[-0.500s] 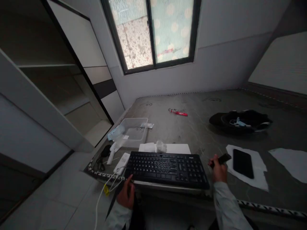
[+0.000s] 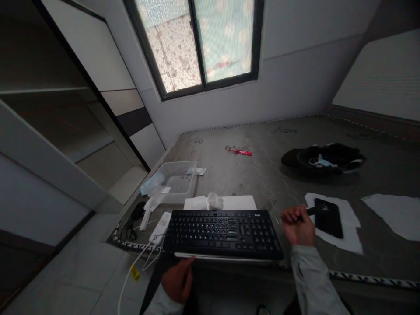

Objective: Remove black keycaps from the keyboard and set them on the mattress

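A black keyboard (image 2: 221, 234) lies along the near edge of the grey padded surface, a pale edge showing beneath its front. My right hand (image 2: 299, 225) is just right of it, palm turned up, fingers closed around a slim dark brush-like tool (image 2: 313, 210). The tool's end points right, over a black phone (image 2: 328, 218) lying on white paper (image 2: 352, 236). My left hand (image 2: 179, 280) is below the keyboard's front left edge, fingers curled and pressed together. I see nothing in it.
Behind the keyboard are a white sheet (image 2: 238, 202) and crumpled clear plastic (image 2: 215, 200). A clear tub (image 2: 179, 177), a white power strip (image 2: 160, 227) with cables, and a black cap (image 2: 323, 159) lie around. A red packet (image 2: 241, 151) is farther back.
My right hand has rolled palm up, swinging the dark tool's end to the right over the phone. My left hand has dropped lower, away from the keyboard's corner. The view has shifted slightly.
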Action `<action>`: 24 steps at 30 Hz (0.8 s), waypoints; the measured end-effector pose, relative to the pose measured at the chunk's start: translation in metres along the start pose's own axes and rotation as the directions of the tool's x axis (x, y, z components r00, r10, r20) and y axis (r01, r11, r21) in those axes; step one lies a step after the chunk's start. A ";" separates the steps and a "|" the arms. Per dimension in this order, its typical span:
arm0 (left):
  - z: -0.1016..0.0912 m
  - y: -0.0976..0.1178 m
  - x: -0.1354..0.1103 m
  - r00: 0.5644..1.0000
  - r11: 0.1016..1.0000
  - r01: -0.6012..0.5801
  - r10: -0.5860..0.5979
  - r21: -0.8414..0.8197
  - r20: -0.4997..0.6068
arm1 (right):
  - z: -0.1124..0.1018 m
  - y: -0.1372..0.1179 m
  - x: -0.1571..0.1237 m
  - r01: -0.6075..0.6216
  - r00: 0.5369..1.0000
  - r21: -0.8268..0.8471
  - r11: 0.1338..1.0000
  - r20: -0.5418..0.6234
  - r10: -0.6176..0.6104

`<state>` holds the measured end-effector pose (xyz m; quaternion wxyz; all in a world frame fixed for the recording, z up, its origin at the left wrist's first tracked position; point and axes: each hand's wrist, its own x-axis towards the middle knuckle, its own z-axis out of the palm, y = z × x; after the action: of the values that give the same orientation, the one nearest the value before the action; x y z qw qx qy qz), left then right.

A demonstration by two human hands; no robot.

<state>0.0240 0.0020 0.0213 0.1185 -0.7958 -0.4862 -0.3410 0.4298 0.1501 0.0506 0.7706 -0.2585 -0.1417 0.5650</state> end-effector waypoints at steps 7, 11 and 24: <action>0.031 0.072 0.073 0.981 0.972 -0.188 0.192 -0.139 0.018 | 0.015 0.000 -0.007 -0.057 0.995 -0.022 0.998 0.083 0.059; 0.070 0.115 0.128 0.971 0.983 0.031 0.013 -0.179 0.241 | 0.021 0.006 -0.008 -0.058 0.992 -0.114 0.992 0.103 0.070; 0.150 0.131 0.200 0.904 0.913 0.198 -0.030 -0.357 0.426 | 0.024 0.008 -0.004 -0.138 0.981 -0.181 0.974 0.106 0.159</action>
<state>0.2588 0.1526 0.0609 -0.1687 -0.8265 -0.4685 -0.2627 0.4095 0.1540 0.0661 0.6907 -0.2998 -0.2166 0.6214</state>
